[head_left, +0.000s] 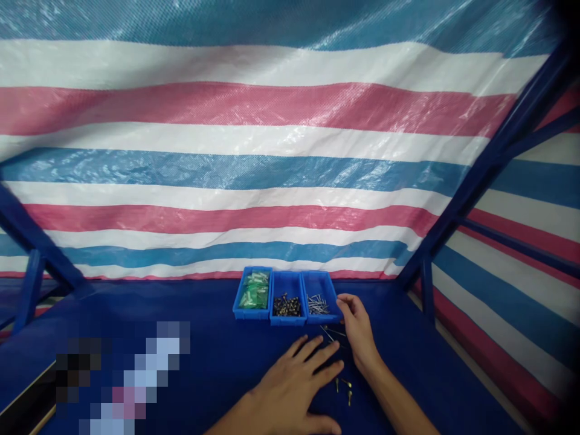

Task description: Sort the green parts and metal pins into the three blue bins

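Note:
My left hand [299, 377] lies palm down over the dark blue table, with its fingers spread. Just past its fingertips are a few long thin screws [327, 333], partly hidden between my hands. Several small brass-coloured pieces [348, 389] lie loose to the right of my left thumb. At the right blue bin [319, 279], my right hand [359, 331] has its thumb and index finger closed at the bin's right edge. That bin contains a pile of silvery screws [318, 304]. Beside it, the middle blue bin [287, 281] holds dark and brass-coloured small parts [287, 306].
The left blue bin [251, 314] holds green-and-clear small packets [256, 290]. Blurred-out objects [145, 374] and a dark, light-edged item [29, 396] lie on the table [203, 350] at left. Blue frame posts [453, 211] and striped sheeting [249, 109] enclose the back and right.

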Demonstrator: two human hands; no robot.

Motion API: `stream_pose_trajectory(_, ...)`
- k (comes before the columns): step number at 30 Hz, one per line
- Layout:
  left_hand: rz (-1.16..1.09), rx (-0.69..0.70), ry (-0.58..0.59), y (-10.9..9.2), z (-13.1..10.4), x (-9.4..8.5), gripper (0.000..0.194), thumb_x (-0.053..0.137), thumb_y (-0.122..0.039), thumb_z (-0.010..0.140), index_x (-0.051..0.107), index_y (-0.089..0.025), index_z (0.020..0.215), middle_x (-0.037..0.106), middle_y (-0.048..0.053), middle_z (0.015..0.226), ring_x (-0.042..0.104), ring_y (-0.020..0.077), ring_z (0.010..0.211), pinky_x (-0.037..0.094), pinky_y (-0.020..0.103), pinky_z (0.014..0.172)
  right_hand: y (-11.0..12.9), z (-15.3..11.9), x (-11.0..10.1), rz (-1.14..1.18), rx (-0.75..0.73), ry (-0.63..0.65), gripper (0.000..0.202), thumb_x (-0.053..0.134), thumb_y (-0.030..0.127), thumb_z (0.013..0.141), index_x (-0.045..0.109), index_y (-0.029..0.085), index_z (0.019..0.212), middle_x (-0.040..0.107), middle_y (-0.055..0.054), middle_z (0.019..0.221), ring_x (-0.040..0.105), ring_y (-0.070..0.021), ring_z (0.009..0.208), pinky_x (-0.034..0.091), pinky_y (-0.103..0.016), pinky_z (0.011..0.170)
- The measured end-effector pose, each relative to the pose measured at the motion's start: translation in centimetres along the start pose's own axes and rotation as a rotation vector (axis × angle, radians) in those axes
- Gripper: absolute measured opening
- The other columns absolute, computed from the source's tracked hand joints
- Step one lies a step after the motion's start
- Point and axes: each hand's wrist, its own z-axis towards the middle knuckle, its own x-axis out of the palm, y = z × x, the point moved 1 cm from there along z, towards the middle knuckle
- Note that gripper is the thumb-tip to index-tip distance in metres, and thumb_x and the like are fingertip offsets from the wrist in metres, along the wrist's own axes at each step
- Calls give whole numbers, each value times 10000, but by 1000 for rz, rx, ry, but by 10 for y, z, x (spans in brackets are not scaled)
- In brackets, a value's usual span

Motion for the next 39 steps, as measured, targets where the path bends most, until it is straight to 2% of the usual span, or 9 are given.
stream_pose_trajectory(4,38,13,-19,3,2,7,879,554,-750,1003,264,-319,1712,250,63,1780,265,406,1619,233,655,1298,-2,-1,0,6,-8,-17,378,776,520,703,713,223,927,706,-24,908,613,-240,838,450,-318,663)
stream_pose_trajectory(7,36,3,-4,4,2,10,860,542,-734,1016,253,-322,1714,240,55,1785,233,407,1629,199,663,1303,-4,-1,0,9,1,-25,377,774,520,707,717,220,928,706,-17,892,598,-225,789,443,-316,649)
stream_pose_trajectory(10,32,-5,-4,4,3,10,866,525,-741,1018,248,-310,1716,205,58,1794,224,418,1629,206,668,1298,-5,-1,-1,12,9,-38,385,774,527,699,722,217,920,706,-15,878,588,-218,756,442,-317,639)
stream_pose_trajectory(16,51,-4,-25,4,4,8,899,539,-756,998,271,-280,1711,221,76,1788,254,436,1616,252,672,1284,-9,-5,2,31,3,-82,363,764,527,720,717,223,913,716,-22,938,607,-232,822,469,-331,696)
stream_pose_trajectory(25,67,-5,-38,4,1,4,917,576,-753,987,266,-288,1714,309,75,1764,298,421,1601,286,631,1283,-20,-18,7,91,47,-190,409,676,605,863,654,257,1077,703,-13,1018,645,-229,879,509,-327,727)
stream_pose_trajectory(30,68,-39,-35,2,1,3,823,532,-721,1026,325,-279,1689,368,80,1740,318,388,1593,299,599,1286,-24,-24,8,149,92,-235,447,624,650,910,629,266,1139,695,-39,1175,672,-252,1054,538,-344,817)
stream_pose_trajectory(33,91,-44,-56,-1,2,1,749,538,-661,1052,361,-276,1669,424,94,1703,365,357,1564,324,563,1281,-23,-26,9,168,103,-231,445,612,646,922,627,266,1152,687,-52,1233,670,-261,1108,541,-345,830)
stream_pose_trajectory(37,106,-77,-86,-2,1,1,717,591,-618,1041,404,-278,1644,506,108,1613,474,336,1461,389,522,1245,-20,-22,8,198,98,-250,430,651,630,903,634,261,1122,701,-57,1187,684,-261,1070,546,-349,808)
stream_pose_trajectory(39,108,-100,-97,-2,0,2,723,602,-604,1039,391,-286,1653,498,108,1616,492,335,1439,412,516,1228,-18,-19,6,209,92,-275,423,669,624,882,633,262,1096,708,-55,1150,690,-259,1037,546,-354,800)
